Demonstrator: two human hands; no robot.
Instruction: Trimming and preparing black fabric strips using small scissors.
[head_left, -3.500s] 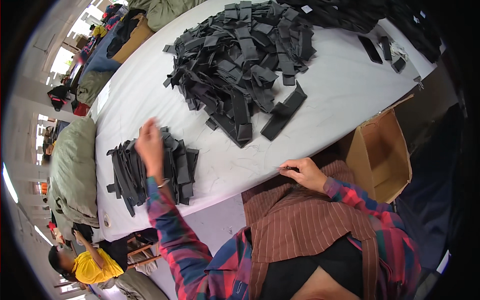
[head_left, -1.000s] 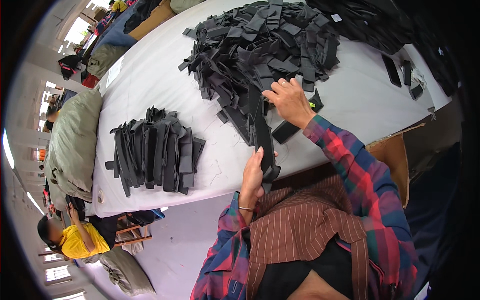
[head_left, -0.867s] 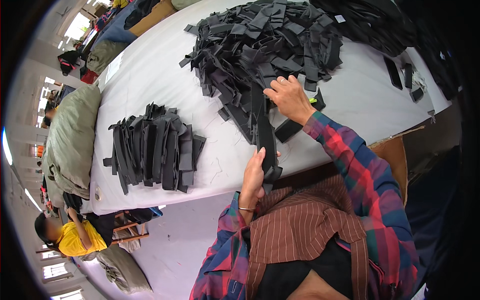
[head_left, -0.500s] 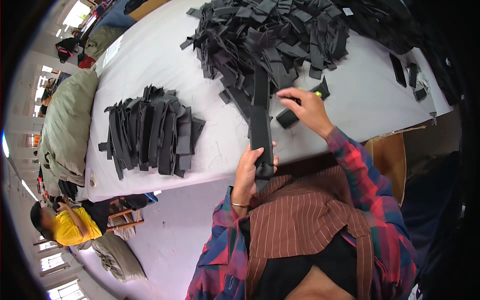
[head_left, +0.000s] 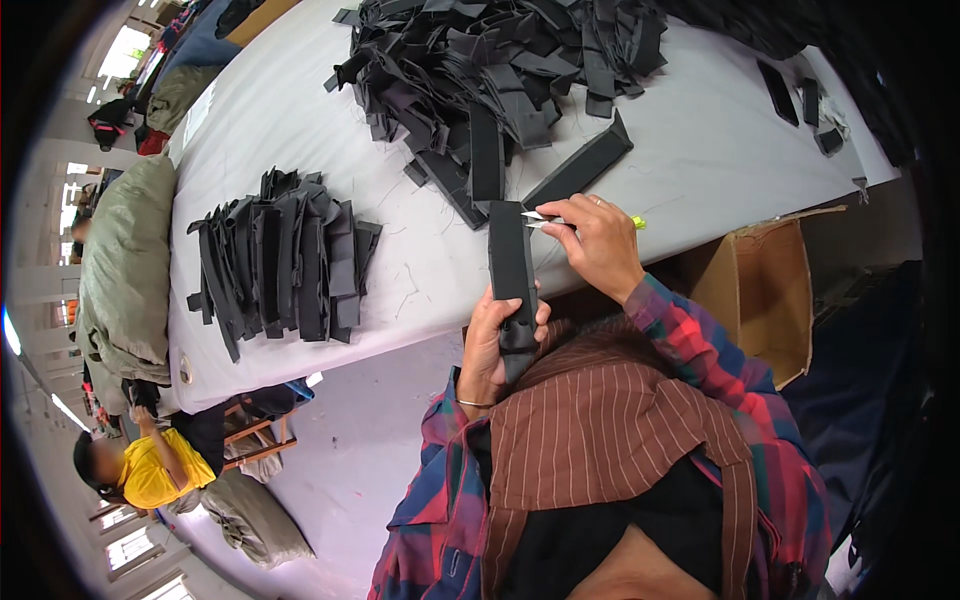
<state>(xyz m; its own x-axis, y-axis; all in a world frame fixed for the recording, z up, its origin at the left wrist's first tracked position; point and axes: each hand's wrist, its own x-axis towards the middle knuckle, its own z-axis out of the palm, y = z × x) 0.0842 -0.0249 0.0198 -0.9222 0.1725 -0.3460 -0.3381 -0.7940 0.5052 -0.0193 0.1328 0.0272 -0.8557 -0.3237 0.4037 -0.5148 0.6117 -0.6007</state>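
My left hand [head_left: 488, 340], fingers wrapped round its lower end, holds a dark grey fabric strip [head_left: 511, 255] upright at the table's near edge. My right hand [head_left: 602, 240] grips a pair of thread snips [head_left: 541, 215]. Their two pale blades point left, slightly apart, at the strip's upper right edge. A yellow-green bit of the snips shows beyond my right hand. Loose strips lie just past my hands, one of them a slanting dark strip [head_left: 580, 163]. Behind these rises a large tangled heap of strips [head_left: 490, 70].
On the table's left stands a neater bundle of strips [head_left: 285, 265]. Small dark items, such as a flat black rectangle [head_left: 777, 93], lie far right. An open cardboard box [head_left: 775, 300] sits below the right edge. A person in yellow [head_left: 160, 470] is at the left.
My right hand has moved down and turned, bringing the snips' blades to the strip's upper edge. The held strip stands apart from the heap. The view has shifted a little.
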